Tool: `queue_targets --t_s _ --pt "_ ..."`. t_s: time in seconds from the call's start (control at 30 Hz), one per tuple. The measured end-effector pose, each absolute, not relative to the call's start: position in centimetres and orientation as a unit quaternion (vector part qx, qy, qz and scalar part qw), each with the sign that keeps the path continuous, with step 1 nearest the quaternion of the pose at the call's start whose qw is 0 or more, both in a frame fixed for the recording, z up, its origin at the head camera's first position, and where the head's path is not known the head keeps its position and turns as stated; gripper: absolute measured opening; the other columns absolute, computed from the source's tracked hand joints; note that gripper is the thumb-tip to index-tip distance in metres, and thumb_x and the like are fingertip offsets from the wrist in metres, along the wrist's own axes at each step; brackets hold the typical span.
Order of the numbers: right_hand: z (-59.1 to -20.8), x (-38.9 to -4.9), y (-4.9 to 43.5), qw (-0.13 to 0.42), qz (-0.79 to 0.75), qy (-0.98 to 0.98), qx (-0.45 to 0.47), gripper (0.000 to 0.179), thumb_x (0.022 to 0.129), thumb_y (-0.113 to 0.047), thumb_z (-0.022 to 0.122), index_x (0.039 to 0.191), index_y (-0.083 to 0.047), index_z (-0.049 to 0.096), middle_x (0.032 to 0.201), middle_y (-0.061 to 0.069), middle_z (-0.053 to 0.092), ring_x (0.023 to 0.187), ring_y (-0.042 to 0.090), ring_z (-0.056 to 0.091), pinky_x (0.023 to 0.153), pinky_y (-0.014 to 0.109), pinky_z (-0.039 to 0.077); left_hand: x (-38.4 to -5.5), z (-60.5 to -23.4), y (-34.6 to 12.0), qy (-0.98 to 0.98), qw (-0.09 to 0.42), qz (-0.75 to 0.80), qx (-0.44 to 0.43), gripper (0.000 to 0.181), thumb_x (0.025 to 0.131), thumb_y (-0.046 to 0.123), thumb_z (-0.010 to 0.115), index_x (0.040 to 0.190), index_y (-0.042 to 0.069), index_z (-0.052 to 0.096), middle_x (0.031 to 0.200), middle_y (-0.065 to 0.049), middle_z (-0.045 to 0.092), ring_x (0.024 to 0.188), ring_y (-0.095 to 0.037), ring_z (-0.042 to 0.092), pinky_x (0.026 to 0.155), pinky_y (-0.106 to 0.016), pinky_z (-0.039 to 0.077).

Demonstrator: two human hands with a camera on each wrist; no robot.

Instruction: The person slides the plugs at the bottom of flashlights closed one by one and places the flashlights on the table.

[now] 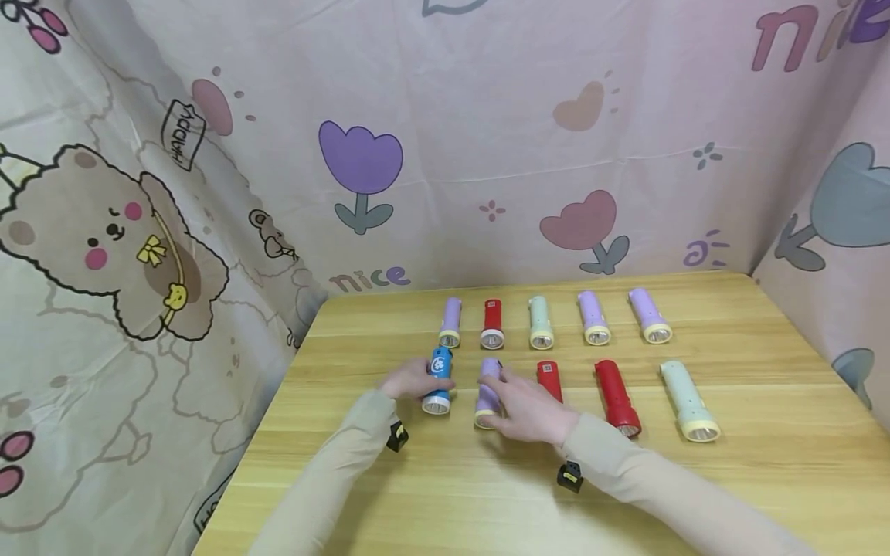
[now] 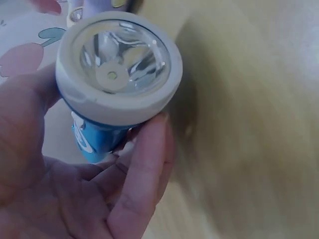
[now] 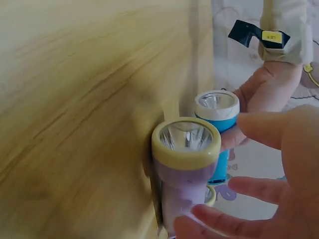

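My left hand (image 1: 409,380) grips a blue flashlight (image 1: 441,360) with a white head at the left end of the front row. In the left wrist view, the thumb and fingers curl round its body just below the white rim (image 2: 119,112), lens toward the camera. My right hand (image 1: 531,409) is over a purple flashlight (image 1: 489,398) with a pale yellow head, lying on the table. The right wrist view shows this purple flashlight (image 3: 184,174) beside loosely spread fingers (image 3: 259,189); the thumb stands apart from it. Whether a fingertip touches its body is hard to tell.
Right of my hand lie a red flashlight (image 1: 548,378), partly covered, another red one (image 1: 615,394) and a mint one (image 1: 688,401). Behind is a row: purple (image 1: 451,315), red (image 1: 493,316), mint (image 1: 539,316) and two more purple. A patterned cloth (image 1: 452,154) borders the wooden table (image 1: 514,494).
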State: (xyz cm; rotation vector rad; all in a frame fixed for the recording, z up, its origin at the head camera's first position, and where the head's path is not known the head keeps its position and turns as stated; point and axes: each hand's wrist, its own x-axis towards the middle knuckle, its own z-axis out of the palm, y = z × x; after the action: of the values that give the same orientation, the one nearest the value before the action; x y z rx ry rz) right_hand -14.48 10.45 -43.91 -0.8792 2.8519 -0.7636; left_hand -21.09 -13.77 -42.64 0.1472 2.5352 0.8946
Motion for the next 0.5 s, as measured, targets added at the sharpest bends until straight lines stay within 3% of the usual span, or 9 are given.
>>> queue_targets --t_s 0.23,0.5 --pt "-44.2 -14.2 10.0 0.072 -0.243 0.925 -0.284 0.068 0.091 -0.045 0.072 0.146 -0.013 0.05 0.134 0.023 0.06 0.115 0.034 0.065 0.096 0.052 0.056 -21.0 -44.1 -14.1 0.907 0.252 0.335 0.047 0.049 0.089 0.036 0.075 0.114 -0.002 0.06 0.093 -0.012 0.071 0.076 -0.02 0.069 0.062 -0.032 0.06" --pt "-44.4 -14.2 9.8 0.094 -0.25 0.925 -0.269 0.067 0.09 -0.04 0.074 0.145 -0.012 0.051 0.134 0.022 0.059 0.116 0.033 0.063 0.097 0.052 0.055 -21.1 -44.5 -13.8 0.907 0.256 0.333 0.038 0.054 0.089 0.039 0.074 0.118 -0.003 0.058 0.094 -0.012 0.071 0.077 -0.02 0.069 0.064 -0.031 0.06"
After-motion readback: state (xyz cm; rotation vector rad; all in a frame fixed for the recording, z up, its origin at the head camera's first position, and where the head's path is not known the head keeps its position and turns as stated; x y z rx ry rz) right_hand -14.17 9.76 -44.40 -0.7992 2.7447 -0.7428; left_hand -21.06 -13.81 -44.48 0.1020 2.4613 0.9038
